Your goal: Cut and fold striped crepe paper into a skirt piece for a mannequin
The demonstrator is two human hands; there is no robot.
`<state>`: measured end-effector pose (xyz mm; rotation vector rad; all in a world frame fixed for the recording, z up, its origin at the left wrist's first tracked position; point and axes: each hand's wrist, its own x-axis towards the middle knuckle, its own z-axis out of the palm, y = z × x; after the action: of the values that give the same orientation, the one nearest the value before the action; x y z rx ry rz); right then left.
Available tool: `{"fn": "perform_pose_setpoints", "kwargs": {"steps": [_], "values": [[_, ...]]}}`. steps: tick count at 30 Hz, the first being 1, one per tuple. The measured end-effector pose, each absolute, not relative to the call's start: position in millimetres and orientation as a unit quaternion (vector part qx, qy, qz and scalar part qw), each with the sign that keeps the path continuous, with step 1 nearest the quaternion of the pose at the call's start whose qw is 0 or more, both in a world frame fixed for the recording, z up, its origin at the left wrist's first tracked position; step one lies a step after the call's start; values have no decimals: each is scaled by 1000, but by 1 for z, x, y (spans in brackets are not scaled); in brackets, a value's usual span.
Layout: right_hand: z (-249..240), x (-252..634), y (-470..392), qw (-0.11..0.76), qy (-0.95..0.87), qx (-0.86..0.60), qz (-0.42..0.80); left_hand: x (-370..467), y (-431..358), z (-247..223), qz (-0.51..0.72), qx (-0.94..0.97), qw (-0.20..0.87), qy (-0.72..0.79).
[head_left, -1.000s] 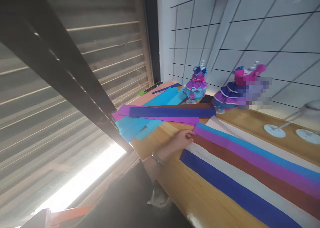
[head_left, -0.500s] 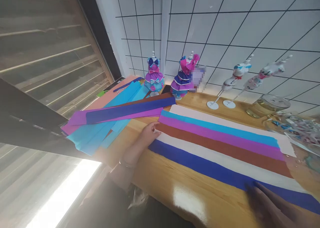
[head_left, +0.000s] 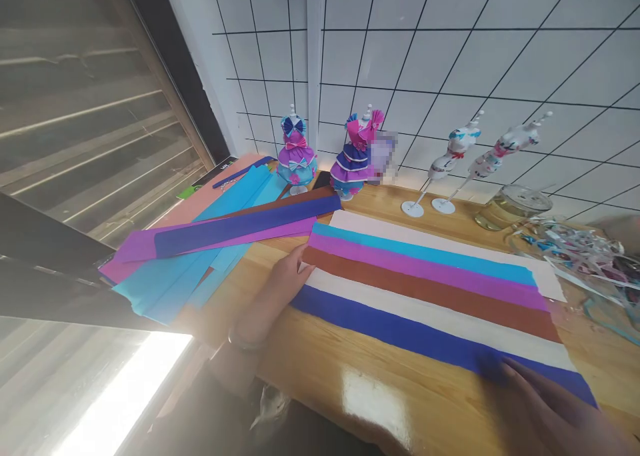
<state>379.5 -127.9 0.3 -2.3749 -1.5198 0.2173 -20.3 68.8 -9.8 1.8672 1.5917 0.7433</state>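
Note:
Long crepe-paper strips lie layered like steps on the wooden table. From the near side come a dark blue strip (head_left: 390, 329), a white strip (head_left: 430, 316), a brown strip (head_left: 425, 291), a purple strip (head_left: 425, 269), a light blue strip (head_left: 425, 251) and a pale pink strip (head_left: 425, 233). At their left ends, my left hand (head_left: 286, 275) pinches the edge of the white strip between thumb and fingers, beside the brown one. My right hand (head_left: 545, 403), dark and blurred, is at the dark blue strip's near edge towards the right; its grip is unclear.
More light blue (head_left: 180, 276) and purple paper (head_left: 135, 243) is heaped to the left. Two small mannequins in ruffled dresses (head_left: 297, 156) (head_left: 353, 159) stand behind. Two patterned mannequins (head_left: 455, 153) (head_left: 505, 149) lean beside a glass jar (head_left: 513, 208). Scraps (head_left: 580, 243) pile at right.
The camera view has shifted slightly, so most things appear further left. My left hand stays at the strips' left ends; my right hand remains by the dark blue strip.

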Motion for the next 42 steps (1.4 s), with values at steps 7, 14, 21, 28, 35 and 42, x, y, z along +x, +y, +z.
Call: {"fn": "perform_pose_setpoints", "kwargs": {"steps": [7, 14, 21, 28, 35, 42], "values": [[5, 319, -106, 224, -632, -740, 46, 2, 53, -3, 214, 828, 24, 517], [-33, 271, -80, 134, -816, -557, -74, 13, 36, -9, 126, 928, 89, 341], [-65, 279, -78, 107, -836, -516, -153, 6, 33, -5, 89, 923, 151, 341], [-44, 269, -88, 108, -829, -529, -147, 4, 37, 5, 71, 914, 214, 337], [-35, 259, -121, 109, -849, -494, -155, -29, 84, 10, 148, 857, 130, 476], [-40, 256, -127, 103, -835, -521, -146, -77, 144, -8, 150, 808, 0, 569]]}}
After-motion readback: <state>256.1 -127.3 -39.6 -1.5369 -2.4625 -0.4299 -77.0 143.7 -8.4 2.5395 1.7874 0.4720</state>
